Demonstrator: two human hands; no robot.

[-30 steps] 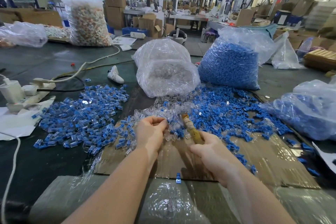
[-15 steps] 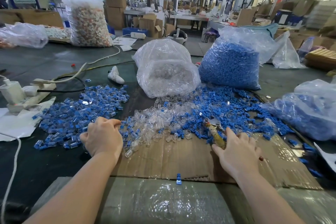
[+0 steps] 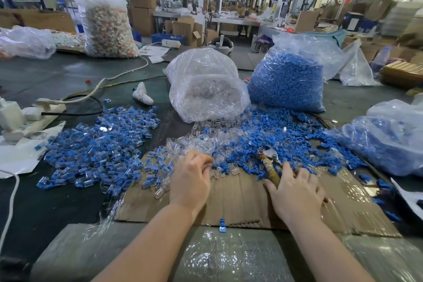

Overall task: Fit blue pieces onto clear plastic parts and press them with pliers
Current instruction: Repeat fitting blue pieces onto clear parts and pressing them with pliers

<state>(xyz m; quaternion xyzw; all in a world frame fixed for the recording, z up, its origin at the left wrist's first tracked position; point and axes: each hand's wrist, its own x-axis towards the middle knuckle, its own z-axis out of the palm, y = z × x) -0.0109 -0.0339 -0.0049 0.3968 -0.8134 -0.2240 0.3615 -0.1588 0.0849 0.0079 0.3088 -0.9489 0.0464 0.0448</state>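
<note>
Hands (image 3: 191, 181) among loose blue pieces (image 3: 283, 135)

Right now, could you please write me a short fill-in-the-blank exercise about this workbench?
1. The yellow-handled pliers lie under the ____ hand.
2. The left hand reaches into the loose pile of ____ plastic parts.
3. Both hands work above a flat sheet of brown ____.
4. The tall bag behind the pliers is full of ____ pieces.

Missing words: right; clear; cardboard; blue

Blue pieces (image 3: 281, 135), clear plastic parts (image 3: 201, 142), pliers (image 3: 270, 162) lie on cardboard.
</note>
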